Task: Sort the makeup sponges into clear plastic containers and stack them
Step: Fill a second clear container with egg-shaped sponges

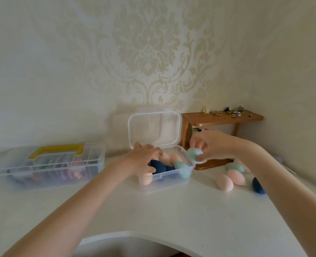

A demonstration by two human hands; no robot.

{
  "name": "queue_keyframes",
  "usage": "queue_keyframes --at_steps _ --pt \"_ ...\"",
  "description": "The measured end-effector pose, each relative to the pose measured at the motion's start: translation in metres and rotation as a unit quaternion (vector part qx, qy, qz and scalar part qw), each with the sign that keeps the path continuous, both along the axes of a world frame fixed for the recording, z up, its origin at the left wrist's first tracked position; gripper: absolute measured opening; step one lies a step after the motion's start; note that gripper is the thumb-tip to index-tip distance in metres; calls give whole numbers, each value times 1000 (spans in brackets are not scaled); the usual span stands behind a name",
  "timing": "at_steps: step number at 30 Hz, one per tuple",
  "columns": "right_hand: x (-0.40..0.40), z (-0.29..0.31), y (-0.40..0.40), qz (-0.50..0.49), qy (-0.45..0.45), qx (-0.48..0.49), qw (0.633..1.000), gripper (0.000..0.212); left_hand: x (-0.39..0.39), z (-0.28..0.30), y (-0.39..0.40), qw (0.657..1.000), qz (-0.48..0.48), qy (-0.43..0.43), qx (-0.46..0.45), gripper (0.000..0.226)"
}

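A clear plastic container (172, 182) stands in the middle of the white table with its lid (154, 129) raised upright. Inside lie peach, navy and mint green sponges. My left hand (144, 158) reaches into it, fingers curled over a navy sponge (158, 165). My right hand (211, 145) hovers over the container's right rim, pinching a mint green sponge (194, 154). Loose on the table to the right lie two peach sponges (225, 181), a mint green sponge (234, 166) and a navy sponge (257, 185).
A closed clear container with a yellow handle (47, 164) sits at the left, filled with coloured items. A small wooden shelf (222, 119) carrying small trinkets stands at the back right against the patterned wall. The table's curved front edge (135, 235) is near me.
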State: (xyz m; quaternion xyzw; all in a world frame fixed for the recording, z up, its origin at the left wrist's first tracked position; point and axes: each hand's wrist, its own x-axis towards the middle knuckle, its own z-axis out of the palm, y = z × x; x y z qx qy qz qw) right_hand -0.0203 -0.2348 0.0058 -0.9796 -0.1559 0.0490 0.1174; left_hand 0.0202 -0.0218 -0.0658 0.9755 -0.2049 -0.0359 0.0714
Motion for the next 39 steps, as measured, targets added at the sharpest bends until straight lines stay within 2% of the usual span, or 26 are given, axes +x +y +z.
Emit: queue_keyframes --at_steps 3,5,7,9,11,16,19,21,23,25,29,33,35,37,39 --pt "8 -4 26 40 12 157 987 27 4 -4 0 1000 2 -14 7 55" --pt "17 -19 42 61 88 227 968 25 9 -8 1 999 -3 -26 21 55" --pt "25 -35 53 64 194 285 936 27 10 -9 2 999 -10 -37 20 44" --pt "34 -47 58 63 263 307 912 33 9 -5 3 999 -12 -35 23 36" --pt "41 -50 59 64 274 282 917 34 8 1 4 999 -20 -30 21 34" --pt "49 -53 60 64 262 237 933 18 10 6 10 999 -13 -30 -38 29" --pt "47 -53 66 75 205 163 962 19 10 4 10 998 -15 -40 -48 29" --pt "46 -55 78 88 154 86 980 9 10 2 9 998 -9 -46 -50 30" --pt "52 -66 90 90 108 9 990 17 11 0 9 998 -3 -48 -41 32" --pt "54 -76 102 71 69 -27 995 28 12 -2 9 998 2 -52 -37 35" --pt "50 -80 108 24 41 -13 999 38 12 -7 7 997 14 -60 -43 38" --pt "45 -63 99 40 93 -26 995 30 11 -6 3 998 14 -68 -7 39" --pt "37 -42 86 33 132 31 990 21 13 -7 3 997 13 -72 9 37" --pt "30 -18 68 4 103 62 993 25 13 -8 4 997 11 -73 -15 33" --pt "27 -3 45 -43 46 35 997 23 12 -8 4 996 10 -69 -47 33"
